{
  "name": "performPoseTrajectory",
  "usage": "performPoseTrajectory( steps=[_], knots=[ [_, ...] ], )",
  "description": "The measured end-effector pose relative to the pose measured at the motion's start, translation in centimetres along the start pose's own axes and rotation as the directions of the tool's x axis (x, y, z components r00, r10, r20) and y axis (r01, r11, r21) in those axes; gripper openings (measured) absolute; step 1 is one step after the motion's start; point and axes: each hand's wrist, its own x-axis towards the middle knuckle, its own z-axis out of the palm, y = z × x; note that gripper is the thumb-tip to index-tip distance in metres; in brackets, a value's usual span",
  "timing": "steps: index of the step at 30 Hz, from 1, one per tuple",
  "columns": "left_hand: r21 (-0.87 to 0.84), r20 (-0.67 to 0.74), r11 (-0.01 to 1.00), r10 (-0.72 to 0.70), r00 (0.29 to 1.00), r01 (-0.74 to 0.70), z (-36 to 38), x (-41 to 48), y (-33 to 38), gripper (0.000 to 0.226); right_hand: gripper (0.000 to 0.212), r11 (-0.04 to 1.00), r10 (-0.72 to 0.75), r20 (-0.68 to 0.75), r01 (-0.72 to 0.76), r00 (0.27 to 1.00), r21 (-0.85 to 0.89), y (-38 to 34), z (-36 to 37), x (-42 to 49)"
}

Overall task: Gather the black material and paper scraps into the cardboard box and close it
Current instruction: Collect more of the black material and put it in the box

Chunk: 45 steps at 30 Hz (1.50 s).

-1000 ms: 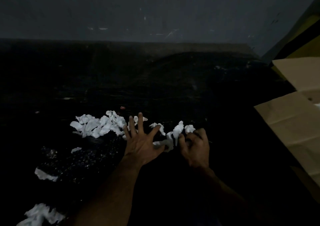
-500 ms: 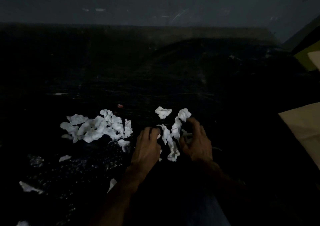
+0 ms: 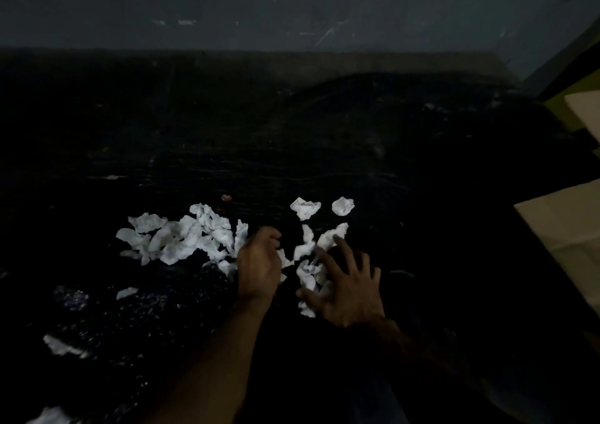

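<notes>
Scraps [image 3: 304, 250] lie between the hands, under the spread right hand [image 3: 352, 288]; left hand [image 3: 259, 261] curls, grip unclear; box [image 3: 558, 225] sits rightward.

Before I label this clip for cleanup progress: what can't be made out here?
Head view only.
cardboard box: cut by right edge, inside unseen.
left hand: curled fingers hide whether it holds paper scraps.
black material: darkness blurs its extent.
lowest scrap: cut by bottom edge.

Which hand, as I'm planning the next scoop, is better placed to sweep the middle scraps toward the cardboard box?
Probably right: the right hand lies spread over the middle scraps, nearer the cardboard box.
</notes>
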Motion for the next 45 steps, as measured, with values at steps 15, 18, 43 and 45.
performPoseTrajectory(
  steps=[15,18,43,45],
  knots=[
    [0.444,0.383,0.694,0.425,0.82,-0.567,2.4,1.0,-0.4,0.024,0.034,0.872,0.122,-0.149,-0.035,0.981,0.488,1.9,-1.2,1.1],
    [0.466,0.344,0.697,0.425,0.837,-0.545,2.8,1.5,0.6,0.024,0.016,0.84,0.282,-0.203,-0.138,0.938,0.525,2.3,-2.7,2.7],
    [0.501,0.157,0.736,0.44,0.884,-0.456,5.3,8.3,-0.2,0.022,0.033,1.0,-0.021,-0.35,0.026,0.936,0.01,5.0,-1.0,11.5],
    [0.513,0.226,0.737,0.378,0.898,-0.439,4.9,8.3,0.2,0.023,0.031,0.998,0.049,-0.304,-0.038,0.952,0.043,4.4,-1.5,11.6]
  ],
)
